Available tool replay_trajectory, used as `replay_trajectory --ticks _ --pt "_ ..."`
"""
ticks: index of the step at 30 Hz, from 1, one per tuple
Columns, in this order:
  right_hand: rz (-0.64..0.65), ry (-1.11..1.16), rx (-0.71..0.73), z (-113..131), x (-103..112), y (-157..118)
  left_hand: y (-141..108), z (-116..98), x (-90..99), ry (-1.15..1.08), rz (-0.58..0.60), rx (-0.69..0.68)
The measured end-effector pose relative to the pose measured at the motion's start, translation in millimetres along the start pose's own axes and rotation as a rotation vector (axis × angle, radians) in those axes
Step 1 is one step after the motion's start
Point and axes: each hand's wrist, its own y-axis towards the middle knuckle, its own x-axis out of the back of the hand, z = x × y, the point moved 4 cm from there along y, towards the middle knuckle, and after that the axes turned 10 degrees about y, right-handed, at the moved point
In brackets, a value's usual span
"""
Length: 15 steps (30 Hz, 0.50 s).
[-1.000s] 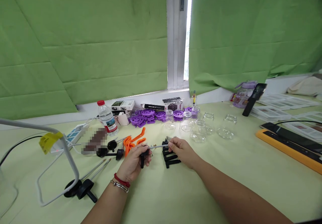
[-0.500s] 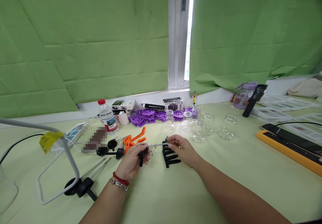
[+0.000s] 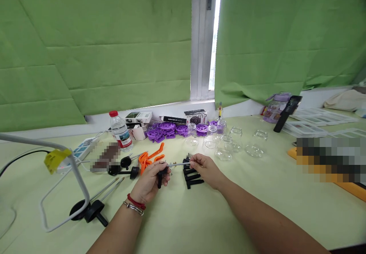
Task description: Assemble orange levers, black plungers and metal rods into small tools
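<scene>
My left hand (image 3: pixel 153 181) is closed around a black plastic piece (image 3: pixel 160 179) whose stem points down. A thin metal rod (image 3: pixel 180 164) runs from that piece across to the right. My right hand (image 3: pixel 207 170) pinches the rod's far end between thumb and fingertips. Under the rod, small brass-coloured or metal bits, too small to name, lie on the table. Several black plastic tubes with a side stub (image 3: pixel 194 182) lie in a row beside my right hand, a coil spring (image 3: pixel 190 156) behind them. Orange plastic handles (image 3: pixel 147 162) rest just beyond my left hand.
To the left lie more black caps with metal rods (image 3: pixel 95 208), near a bent white metal frame (image 3: pixel 82 181). A water bottle (image 3: pixel 121 132), purple plastic discs (image 3: pixel 166 129) and clear glass jars (image 3: pixel 223 151) stand along the back. An orange-and-black device (image 3: pixel 343 187) sits at right.
The view has shifted slightly, so everything sits a little further left. Both hands keep their hold on the black piece and the rod, with hardly any visible movement.
</scene>
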Motion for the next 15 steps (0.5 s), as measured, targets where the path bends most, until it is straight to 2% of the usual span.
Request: replay_trajectory --ticks 15 --pt "0.006 -0.088 -0.014 -1.0 -0.5 -0.7 -0.9 -1.0 -2.0 -0.008 0.002 -0.001"
